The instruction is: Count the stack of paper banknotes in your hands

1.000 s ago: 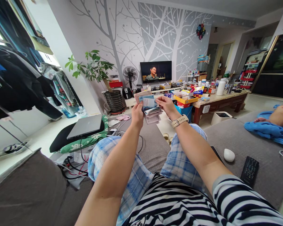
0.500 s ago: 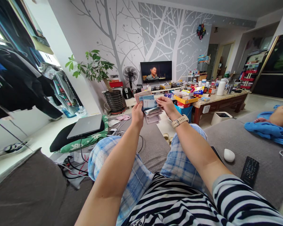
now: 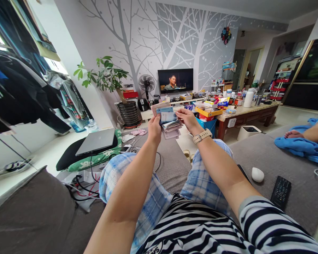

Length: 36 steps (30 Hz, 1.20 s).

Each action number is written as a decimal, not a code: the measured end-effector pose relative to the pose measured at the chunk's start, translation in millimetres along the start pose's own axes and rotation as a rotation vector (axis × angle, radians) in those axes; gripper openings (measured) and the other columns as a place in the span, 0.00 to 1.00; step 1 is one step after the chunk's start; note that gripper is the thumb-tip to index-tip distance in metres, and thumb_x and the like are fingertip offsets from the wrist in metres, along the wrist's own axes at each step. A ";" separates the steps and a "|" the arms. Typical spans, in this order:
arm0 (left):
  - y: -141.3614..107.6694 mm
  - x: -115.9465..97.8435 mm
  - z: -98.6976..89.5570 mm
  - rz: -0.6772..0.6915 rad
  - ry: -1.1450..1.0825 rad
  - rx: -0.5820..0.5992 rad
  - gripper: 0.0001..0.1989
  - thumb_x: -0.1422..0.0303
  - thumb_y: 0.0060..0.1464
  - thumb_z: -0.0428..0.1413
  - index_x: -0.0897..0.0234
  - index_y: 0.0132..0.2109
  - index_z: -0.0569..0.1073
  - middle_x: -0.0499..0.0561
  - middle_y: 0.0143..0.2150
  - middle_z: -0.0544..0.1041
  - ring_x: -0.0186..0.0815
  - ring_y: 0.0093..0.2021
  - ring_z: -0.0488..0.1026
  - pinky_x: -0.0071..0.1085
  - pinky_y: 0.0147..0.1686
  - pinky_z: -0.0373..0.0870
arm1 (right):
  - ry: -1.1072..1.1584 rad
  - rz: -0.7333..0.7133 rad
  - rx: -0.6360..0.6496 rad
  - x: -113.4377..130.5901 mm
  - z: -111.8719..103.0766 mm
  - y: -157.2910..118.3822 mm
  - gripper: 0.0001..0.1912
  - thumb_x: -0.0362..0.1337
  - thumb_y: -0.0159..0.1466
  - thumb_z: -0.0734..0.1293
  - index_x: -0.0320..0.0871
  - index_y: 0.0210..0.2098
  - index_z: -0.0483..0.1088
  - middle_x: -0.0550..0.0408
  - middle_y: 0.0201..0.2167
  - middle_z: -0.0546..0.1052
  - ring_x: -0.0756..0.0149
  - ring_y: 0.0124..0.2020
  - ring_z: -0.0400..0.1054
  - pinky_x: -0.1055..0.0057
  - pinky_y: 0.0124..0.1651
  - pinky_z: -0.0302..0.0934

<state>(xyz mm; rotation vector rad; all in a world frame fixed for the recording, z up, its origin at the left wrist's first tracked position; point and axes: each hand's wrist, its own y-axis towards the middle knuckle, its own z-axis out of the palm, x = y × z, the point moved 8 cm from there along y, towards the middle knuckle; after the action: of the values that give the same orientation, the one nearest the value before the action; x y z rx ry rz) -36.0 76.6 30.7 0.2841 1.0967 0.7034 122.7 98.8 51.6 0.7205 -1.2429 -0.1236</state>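
A fanned bundle of paper slips (image 3: 171, 134), pale pink and white, is gripped by my left hand (image 3: 155, 127) along its left side. A light blue card (image 3: 163, 110) stands up at the top of the bundle, with a blue-and-white card (image 3: 168, 116) in front of it. My right hand (image 3: 187, 118) pinches the right end of that blue-and-white card between thumb and fingertips. The print is too small to read. Both hands are held out in front of my knees, above the grey sofa (image 3: 172, 162).
A closed laptop (image 3: 96, 141) lies on a green cushion (image 3: 95, 159) at left, with cables nearby. To the right are a white mouse (image 3: 257, 174), a remote (image 3: 281, 192) and a person's foot (image 3: 294, 134) on a blue cloth. A crowded table (image 3: 243, 113) stands ahead.
The blue-and-white card has tilted slightly while staying between my hands. At far right the other person's foot has lifted a little. The television picture has changed.
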 end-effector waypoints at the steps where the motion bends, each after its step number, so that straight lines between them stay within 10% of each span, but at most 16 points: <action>1: 0.1 0.2 -0.1 -0.001 -0.002 0.002 0.10 0.63 0.43 0.58 0.67 0.30 0.74 0.47 0.28 0.75 0.29 0.27 0.68 0.25 0.30 0.65 | 0.003 0.000 0.002 -0.3 0.0 0.1 0.11 0.41 0.50 0.68 0.40 0.23 0.65 0.61 0.18 0.63 0.77 0.20 0.54 0.77 0.23 0.46; 36: -5.0 -3.5 8.6 -0.014 0.001 0.062 0.08 0.66 0.42 0.59 0.65 0.31 0.75 0.47 0.27 0.75 0.31 0.28 0.72 0.27 0.33 0.68 | -0.094 -0.074 -0.022 5.3 -2.1 -0.1 0.19 0.49 0.48 0.70 0.41 0.21 0.63 0.62 0.18 0.60 0.76 0.21 0.50 0.74 0.24 0.44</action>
<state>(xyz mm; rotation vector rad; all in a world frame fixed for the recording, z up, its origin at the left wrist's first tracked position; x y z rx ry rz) -27.4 71.6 34.3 0.3283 1.1217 0.6579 126.4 97.2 55.6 0.7485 -1.3023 -0.2342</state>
